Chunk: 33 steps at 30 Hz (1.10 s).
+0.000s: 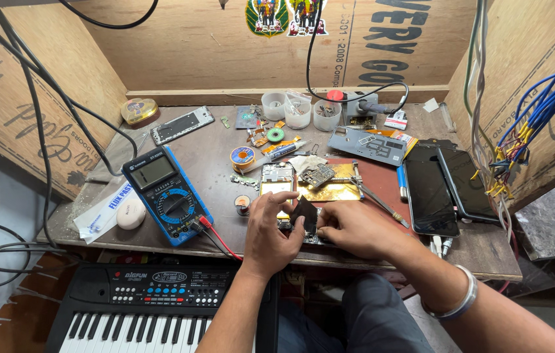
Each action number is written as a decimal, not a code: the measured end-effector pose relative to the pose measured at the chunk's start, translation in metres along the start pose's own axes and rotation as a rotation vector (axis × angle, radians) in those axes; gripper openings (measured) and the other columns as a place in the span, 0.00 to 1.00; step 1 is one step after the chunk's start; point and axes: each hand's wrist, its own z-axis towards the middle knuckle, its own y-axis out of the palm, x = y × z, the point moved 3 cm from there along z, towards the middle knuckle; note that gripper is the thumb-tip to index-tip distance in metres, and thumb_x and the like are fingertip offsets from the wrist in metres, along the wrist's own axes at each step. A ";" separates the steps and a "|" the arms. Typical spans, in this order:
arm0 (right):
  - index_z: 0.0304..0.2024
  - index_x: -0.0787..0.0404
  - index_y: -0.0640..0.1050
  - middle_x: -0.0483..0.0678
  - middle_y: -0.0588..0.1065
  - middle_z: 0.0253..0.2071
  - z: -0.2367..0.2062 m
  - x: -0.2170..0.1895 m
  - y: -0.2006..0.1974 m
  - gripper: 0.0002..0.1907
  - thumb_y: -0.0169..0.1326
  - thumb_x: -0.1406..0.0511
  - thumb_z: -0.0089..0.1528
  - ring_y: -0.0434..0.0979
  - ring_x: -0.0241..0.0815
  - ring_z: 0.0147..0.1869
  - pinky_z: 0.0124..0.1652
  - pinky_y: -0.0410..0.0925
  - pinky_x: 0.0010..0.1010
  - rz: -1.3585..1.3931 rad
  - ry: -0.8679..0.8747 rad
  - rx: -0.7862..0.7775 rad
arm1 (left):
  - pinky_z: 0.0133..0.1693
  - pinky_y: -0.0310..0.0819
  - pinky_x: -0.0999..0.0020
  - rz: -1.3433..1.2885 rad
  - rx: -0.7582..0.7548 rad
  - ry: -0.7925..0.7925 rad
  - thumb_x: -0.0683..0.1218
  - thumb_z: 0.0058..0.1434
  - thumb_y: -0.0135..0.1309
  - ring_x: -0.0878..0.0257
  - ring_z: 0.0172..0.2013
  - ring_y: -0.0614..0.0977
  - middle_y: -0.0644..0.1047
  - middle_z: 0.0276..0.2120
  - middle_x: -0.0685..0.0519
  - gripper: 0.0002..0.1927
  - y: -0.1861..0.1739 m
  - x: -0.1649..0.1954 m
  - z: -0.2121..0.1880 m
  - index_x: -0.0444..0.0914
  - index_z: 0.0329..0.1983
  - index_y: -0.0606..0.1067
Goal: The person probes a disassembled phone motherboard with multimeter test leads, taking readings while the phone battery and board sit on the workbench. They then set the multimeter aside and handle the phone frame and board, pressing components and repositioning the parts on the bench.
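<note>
My left hand (271, 232) and my right hand (356, 229) meet at the front edge of the wooden workbench (212, 157). Between their fingertips they hold a small black flat part (305, 212), tilted up over a circuit board that is mostly hidden under the hands. Just behind the hands lies an opened phone body (276, 180) with a gold-coloured foil sheet (333, 186) and a loose circuit board (318, 175) beside it. A metal bangle (457, 304) is on my right wrist.
A blue multimeter (166, 193) with red and black leads lies left of the hands. Two dark phones (444, 186) lie at the right. Solder spools (243, 157), small plastic cups (298, 111), a phone frame (182, 124) and a screwdriver (382, 202) are spread behind. A black keyboard (153, 304) sits below the bench.
</note>
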 end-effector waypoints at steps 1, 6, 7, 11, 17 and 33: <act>0.38 0.60 0.80 0.50 0.81 0.32 0.000 -0.001 -0.002 0.11 0.59 0.61 0.57 0.83 0.48 0.38 0.41 0.73 0.39 0.024 -0.008 0.002 | 0.65 0.60 0.49 -0.001 0.000 -0.005 0.40 0.54 0.61 0.55 0.43 0.80 0.76 0.31 0.56 0.26 0.000 0.000 0.000 0.43 0.56 0.70; 0.44 0.58 0.82 0.52 0.77 0.35 -0.014 -0.007 -0.011 0.11 0.57 0.68 0.59 0.79 0.51 0.42 0.44 0.70 0.39 0.029 -0.315 0.000 | 0.65 0.61 0.49 0.001 0.002 0.002 0.40 0.54 0.62 0.55 0.42 0.80 0.76 0.31 0.56 0.26 -0.001 0.000 -0.001 0.43 0.56 0.70; 0.44 0.59 0.82 0.51 0.77 0.37 -0.018 -0.010 -0.012 0.10 0.56 0.69 0.59 0.79 0.51 0.45 0.45 0.70 0.39 0.021 -0.457 0.038 | 0.64 0.61 0.50 -0.002 0.002 -0.001 0.40 0.54 0.62 0.55 0.42 0.80 0.76 0.31 0.56 0.26 0.000 0.000 -0.001 0.43 0.56 0.70; 0.45 0.55 0.83 0.51 0.76 0.40 -0.025 -0.007 -0.010 0.13 0.56 0.70 0.59 0.78 0.51 0.45 0.44 0.70 0.40 -0.051 -0.409 0.017 | 0.64 0.61 0.49 0.008 0.018 0.022 0.40 0.54 0.62 0.54 0.44 0.79 0.76 0.31 0.56 0.26 0.000 0.000 -0.001 0.43 0.56 0.70; 0.44 0.52 0.84 0.49 0.76 0.36 -0.036 -0.005 -0.010 0.13 0.57 0.69 0.58 0.78 0.51 0.44 0.44 0.70 0.40 -0.110 -0.355 0.098 | 0.65 0.60 0.49 -0.001 0.001 0.001 0.40 0.54 0.61 0.55 0.42 0.80 0.76 0.30 0.56 0.26 0.000 -0.001 -0.001 0.43 0.56 0.70; 0.49 0.51 0.83 0.49 0.76 0.35 -0.046 -0.007 -0.008 0.21 0.56 0.70 0.54 0.78 0.50 0.44 0.45 0.69 0.41 -0.187 -0.326 0.153 | 0.64 0.60 0.49 0.007 0.008 0.008 0.40 0.54 0.61 0.53 0.44 0.79 0.77 0.30 0.55 0.26 0.001 -0.001 -0.001 0.42 0.56 0.70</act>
